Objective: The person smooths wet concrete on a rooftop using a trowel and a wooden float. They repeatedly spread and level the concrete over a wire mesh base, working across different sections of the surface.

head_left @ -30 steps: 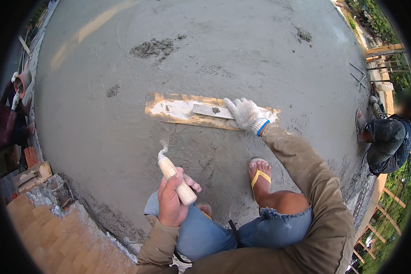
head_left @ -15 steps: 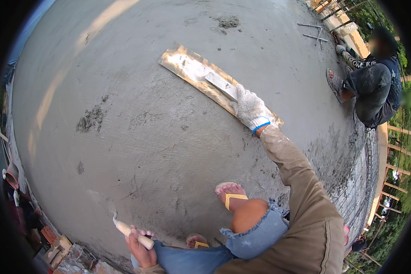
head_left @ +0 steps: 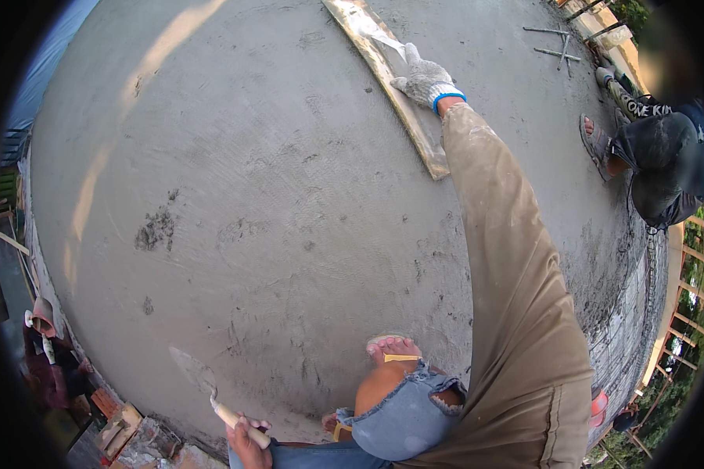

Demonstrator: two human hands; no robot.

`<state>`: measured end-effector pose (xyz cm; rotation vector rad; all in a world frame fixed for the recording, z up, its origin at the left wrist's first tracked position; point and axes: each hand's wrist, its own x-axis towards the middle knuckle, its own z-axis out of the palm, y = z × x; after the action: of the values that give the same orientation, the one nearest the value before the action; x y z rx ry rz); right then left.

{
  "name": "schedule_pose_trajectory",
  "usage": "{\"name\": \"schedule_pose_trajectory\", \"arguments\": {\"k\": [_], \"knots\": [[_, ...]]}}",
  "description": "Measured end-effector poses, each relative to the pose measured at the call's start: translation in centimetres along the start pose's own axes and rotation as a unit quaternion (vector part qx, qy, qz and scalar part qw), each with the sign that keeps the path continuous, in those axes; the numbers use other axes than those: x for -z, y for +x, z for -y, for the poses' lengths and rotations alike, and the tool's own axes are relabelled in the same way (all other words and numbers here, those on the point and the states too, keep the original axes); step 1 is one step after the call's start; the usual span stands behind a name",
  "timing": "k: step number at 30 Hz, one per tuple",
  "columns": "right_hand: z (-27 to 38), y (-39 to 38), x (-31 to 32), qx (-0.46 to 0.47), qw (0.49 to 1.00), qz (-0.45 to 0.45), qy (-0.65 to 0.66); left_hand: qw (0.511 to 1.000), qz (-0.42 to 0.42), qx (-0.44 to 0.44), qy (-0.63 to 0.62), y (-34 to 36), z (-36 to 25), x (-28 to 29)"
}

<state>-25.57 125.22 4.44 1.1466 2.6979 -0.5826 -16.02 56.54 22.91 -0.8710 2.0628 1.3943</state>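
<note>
My right hand [head_left: 425, 80], in a white knitted glove with a blue cuff, is closed on the handle of a long wooden float [head_left: 391, 94]. The float lies on grey wet concrete [head_left: 289, 219], stretched far ahead of me at arm's length. Bare and low at the front left, my left hand [head_left: 248, 443] wraps round the wooden handle of a pointed trowel [head_left: 238, 426]. The trowel's grey blade, smeared with cement, points away from me, over or against the concrete; I cannot tell if it touches.
One person [head_left: 657, 156] sits at the right edge, near crossed metal bars [head_left: 557, 48]. Another person [head_left: 51, 352] is at the far left. Steel mesh [head_left: 630, 305] runs along the right. Bricks and rubble [head_left: 125, 430] lie at lower left. My sandalled foot [head_left: 393, 349] rests on the concrete.
My right hand has pushed the float farther away, and the float has turned to lie more lengthwise. My left hand still holds the trowel, whose blade now shows more clearly.
</note>
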Motion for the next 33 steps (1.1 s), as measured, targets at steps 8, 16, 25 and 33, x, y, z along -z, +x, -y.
{"name": "schedule_pose_trajectory", "arguments": {"k": [8,16,25,33], "knots": [[3.3,-6.1,-3.9,0.137,0.987,-0.011,-0.079,0.994,0.077,-0.016,-0.077,4.2,1.0,-1.9],[-6.6,1.3,1.0,-0.071,0.991,-0.06,-0.092,0.995,0.086,0.033,-0.028,6.0,1.3,-0.4],[-9.4,5.2,1.8,-0.115,0.991,-0.063,-0.011,0.997,0.022,0.077,-0.001,-1.3,-0.1,2.0],[10.5,3.9,-2.9,0.096,0.994,0.044,0.036,0.994,0.074,0.036,-0.073,1.5,2.0,1.3]]}}
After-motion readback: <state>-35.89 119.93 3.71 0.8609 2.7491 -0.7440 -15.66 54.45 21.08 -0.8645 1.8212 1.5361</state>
